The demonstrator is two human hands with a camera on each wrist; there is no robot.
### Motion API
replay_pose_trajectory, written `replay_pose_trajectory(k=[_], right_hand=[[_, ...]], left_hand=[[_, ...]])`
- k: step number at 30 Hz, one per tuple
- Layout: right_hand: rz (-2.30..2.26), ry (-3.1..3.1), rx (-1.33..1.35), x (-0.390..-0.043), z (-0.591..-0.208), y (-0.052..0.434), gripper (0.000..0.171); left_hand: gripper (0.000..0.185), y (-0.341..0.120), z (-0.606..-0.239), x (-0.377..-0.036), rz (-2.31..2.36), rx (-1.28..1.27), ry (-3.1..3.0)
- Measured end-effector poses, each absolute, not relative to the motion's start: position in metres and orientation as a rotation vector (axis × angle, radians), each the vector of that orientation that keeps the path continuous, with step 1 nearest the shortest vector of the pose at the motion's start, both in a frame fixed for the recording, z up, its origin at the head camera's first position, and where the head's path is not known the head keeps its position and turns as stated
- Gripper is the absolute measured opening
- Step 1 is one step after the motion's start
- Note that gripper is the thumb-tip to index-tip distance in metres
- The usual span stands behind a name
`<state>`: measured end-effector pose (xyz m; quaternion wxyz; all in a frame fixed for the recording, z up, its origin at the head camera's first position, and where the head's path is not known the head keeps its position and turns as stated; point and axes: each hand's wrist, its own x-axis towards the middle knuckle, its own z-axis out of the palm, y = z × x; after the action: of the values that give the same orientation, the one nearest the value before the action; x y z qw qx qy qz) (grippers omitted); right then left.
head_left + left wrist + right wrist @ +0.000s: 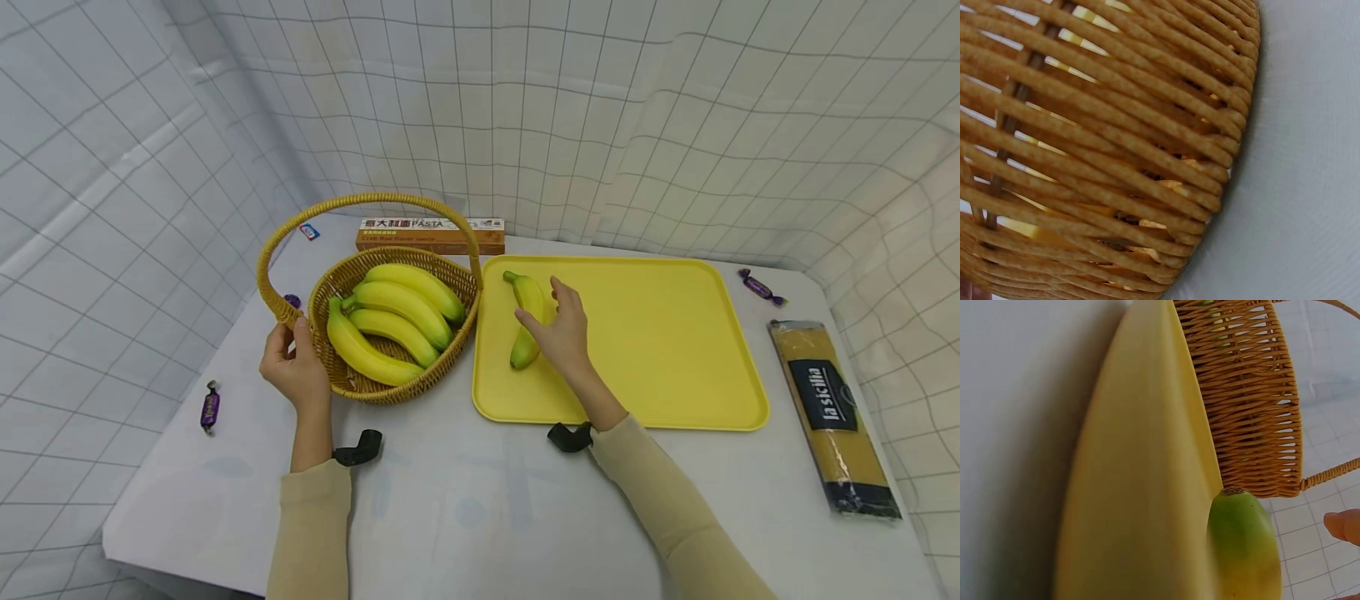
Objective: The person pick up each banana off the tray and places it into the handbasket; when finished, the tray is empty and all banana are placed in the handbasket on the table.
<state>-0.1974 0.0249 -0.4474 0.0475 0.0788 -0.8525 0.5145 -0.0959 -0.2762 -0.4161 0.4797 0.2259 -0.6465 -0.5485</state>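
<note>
The left hand grips the basket where the handle meets the rim, at its nine o'clock side. The right hand, fingers loosely spread, rests on a banana lying on the yellow tray, toward nine o'clock

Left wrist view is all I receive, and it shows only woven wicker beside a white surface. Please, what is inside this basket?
Observer: The basket holds four bananas.
Operator: Where is the left hand?
Observer: The left hand holds the basket at the foot of its handle.
Operator: And the other hand?
Observer: The right hand rests on a single banana that lies on a yellow tray beside the basket. Whether its grip is closed, I cannot tell.
</note>
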Motion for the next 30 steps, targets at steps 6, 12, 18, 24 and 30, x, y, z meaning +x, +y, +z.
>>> replay_pose_trajectory(k=[6, 12, 18, 24, 30], right_hand=[[1.568, -2.675, 0.192, -0.203, -0.459, 0.025, 0.083], [1.573, -2.735, 0.177, -0.203, -0.464, 0.025, 0.088], [1.563, -2.818, 0.136, -0.203, -0.467, 0.025, 0.091], [1.524, -2.842, 0.136, -0.205, -0.473, 0.024, 0.091], [1.513, -2.841, 0.148, -0.206, -0.474, 0.024, 0.09]], left_hand=[[0.028, -0.275, -0.415, -0.096, -1.345, 0.542, -1.575], [0.027, -0.275, -0.415, -0.096, -1.354, 0.535, -1.565], [0.027, -0.274, -0.414, -0.095, -1.357, 0.539, -1.566], [0.027, -0.275, -0.413, -0.094, -1.357, 0.54, -1.575], [0.027, -0.275, -0.413, -0.094, -1.351, 0.547, -1.574]])
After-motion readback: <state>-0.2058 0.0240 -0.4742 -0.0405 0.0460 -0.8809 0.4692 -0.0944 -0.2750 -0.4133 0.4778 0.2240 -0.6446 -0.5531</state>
